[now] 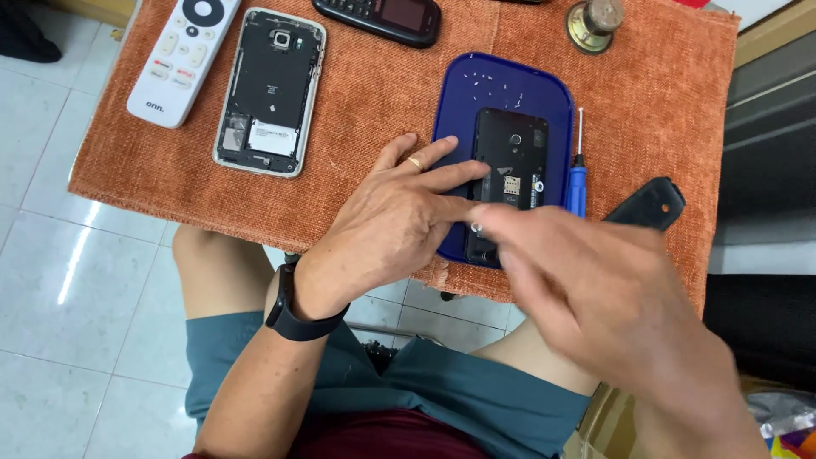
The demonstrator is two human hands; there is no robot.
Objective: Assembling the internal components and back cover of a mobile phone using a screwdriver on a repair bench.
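Left hand lies flat, fingers spread, pressing the opened black phone in the blue tray on the table; right hand, blurred, possibly pinches a small part at the phone's lower edge

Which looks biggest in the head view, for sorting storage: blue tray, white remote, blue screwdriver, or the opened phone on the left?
1. Blue tray, partly covered by the hands.
2. Opened phone and white remote: too close to rank, since the remote is cut off at the frame edge.
3. Blue screwdriver, clearly smallest.
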